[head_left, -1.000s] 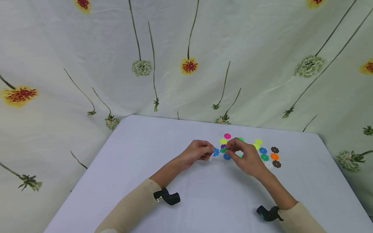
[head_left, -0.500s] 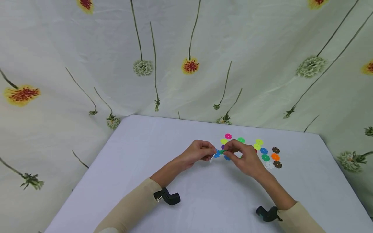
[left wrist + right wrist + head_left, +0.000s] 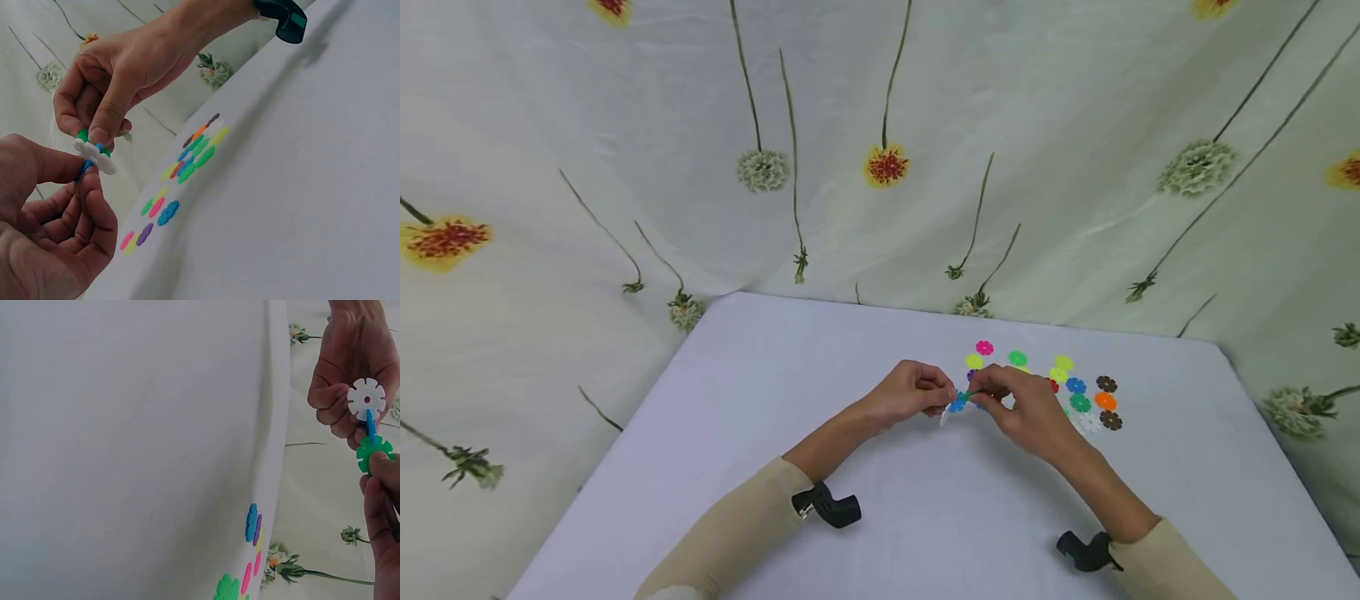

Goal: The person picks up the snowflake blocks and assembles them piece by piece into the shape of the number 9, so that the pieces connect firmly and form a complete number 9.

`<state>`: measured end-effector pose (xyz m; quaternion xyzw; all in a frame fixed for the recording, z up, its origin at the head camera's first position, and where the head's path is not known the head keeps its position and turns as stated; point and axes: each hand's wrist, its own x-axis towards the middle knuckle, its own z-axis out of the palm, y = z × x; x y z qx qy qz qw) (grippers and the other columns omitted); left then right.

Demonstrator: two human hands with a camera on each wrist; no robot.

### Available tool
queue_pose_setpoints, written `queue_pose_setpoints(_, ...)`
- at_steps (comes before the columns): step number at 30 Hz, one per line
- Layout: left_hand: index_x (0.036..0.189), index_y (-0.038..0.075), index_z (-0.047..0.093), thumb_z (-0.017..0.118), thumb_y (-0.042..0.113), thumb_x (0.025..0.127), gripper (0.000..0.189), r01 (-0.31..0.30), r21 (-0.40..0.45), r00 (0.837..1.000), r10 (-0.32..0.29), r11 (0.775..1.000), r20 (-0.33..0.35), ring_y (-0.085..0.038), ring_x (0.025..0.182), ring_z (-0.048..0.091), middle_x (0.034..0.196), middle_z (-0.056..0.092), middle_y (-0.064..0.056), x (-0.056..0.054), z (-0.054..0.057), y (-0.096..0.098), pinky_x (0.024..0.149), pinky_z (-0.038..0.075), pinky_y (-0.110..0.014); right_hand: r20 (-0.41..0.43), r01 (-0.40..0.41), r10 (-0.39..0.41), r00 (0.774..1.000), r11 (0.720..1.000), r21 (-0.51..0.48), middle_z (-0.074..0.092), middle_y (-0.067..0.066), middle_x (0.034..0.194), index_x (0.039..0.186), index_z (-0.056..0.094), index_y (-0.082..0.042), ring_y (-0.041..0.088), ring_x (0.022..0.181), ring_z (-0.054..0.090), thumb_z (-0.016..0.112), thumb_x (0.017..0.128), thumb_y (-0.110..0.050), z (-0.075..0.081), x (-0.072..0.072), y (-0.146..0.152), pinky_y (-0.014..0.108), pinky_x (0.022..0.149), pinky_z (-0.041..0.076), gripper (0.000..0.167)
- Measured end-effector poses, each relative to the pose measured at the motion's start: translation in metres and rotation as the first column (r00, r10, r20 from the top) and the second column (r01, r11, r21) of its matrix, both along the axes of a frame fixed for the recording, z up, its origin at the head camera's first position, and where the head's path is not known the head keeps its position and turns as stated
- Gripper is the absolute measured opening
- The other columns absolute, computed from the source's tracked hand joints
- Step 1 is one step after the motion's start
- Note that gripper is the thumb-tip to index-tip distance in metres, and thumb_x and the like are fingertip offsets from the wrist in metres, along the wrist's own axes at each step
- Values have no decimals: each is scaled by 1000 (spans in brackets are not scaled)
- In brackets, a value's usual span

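Observation:
My left hand (image 3: 910, 390) pinches a blue notched plastic disc (image 3: 371, 427) above the white table. A white notched disc (image 3: 359, 399) is slotted crosswise onto the blue one. My right hand (image 3: 1026, 408) pinches a green notched disc (image 3: 364, 452) between thumb and fingers, its edge against the blue disc's edge. From the left wrist view, the white disc (image 3: 95, 156) partly covers the blue and green ones. Whether the green slot has slid into the blue disc is hard to tell.
Loose flower-shaped discs lie on the table right of and behind the hands: a pink (image 3: 984, 347), an orange (image 3: 1105, 401), a brown (image 3: 1106, 383), a red (image 3: 1053, 386) and several others. A flower-patterned cloth (image 3: 835, 208) hangs behind the table (image 3: 790, 358).
My right hand has moved left with the green disc, bringing it from apart to meeting the blue disc. My left hand stays nearly in place, the blue and white discs turned slightly downward.

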<state>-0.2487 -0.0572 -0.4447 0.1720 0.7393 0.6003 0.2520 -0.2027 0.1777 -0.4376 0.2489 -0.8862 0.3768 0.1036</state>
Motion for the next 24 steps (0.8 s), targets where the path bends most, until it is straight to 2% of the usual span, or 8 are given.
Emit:
queue_pose_setpoints(6, 108, 0, 69, 66, 14, 106, 15, 37, 19, 998, -38, 999, 57, -9, 75, 60, 84, 69, 3, -3, -1, -2, 74, 56, -22, 21, -56, 58, 998, 995, -85, 79, -5, 101, 111, 71, -17, 12, 94, 77, 83, 93, -6, -4, -6, 1, 30, 87, 65, 24)
queue_pose_setpoints(11, 110, 0, 68, 65, 14, 106, 16, -3, 7, 997, 2, 1000, 82, -8, 74, 58, 84, 66, 2, -2, -12, -10, 71, 54, -21, 57, -92, 98, 994, 990, -110, 79, 2, 111, 119, 72, -12, 16, 99, 78, 81, 95, -5, -9, -14, 1, 27, 91, 64, 26)
queue_pose_setpoints(14, 109, 0, 69, 65, 14, 106, 15, -35, 13, 996, 34, 999, 87, -9, 75, 58, 84, 65, 1, -3, -18, -16, 72, 54, -21, 101, -67, 74, 992, 995, -75, 79, 7, 116, 122, 72, -9, 20, 102, 78, 79, 97, -7, -11, -23, 5, 31, 92, 64, 26)
queue_pose_setpoints(19, 108, 2, 69, 63, 16, 106, 15, -59, 17, 992, 57, 998, 109, -10, 76, 57, 85, 63, 1, -3, -19, -23, 73, 52, -23, 174, 14, -16, 985, 1000, 15, 78, 11, 119, 125, 72, -7, 27, 107, 75, 75, 101, -12, -18, -46, 15, 46, 95, 64, 25)
queue_pose_setpoints(24, 110, 2, 69, 63, 16, 107, 16, -60, 15, 991, 58, 998, 121, -11, 77, 57, 87, 64, 1, -1, -17, -26, 74, 52, -23, 227, 53, -73, 971, 994, 90, 76, 10, 119, 125, 71, -9, 27, 109, 72, 72, 103, -16, -25, -69, 20, 49, 98, 62, 23)
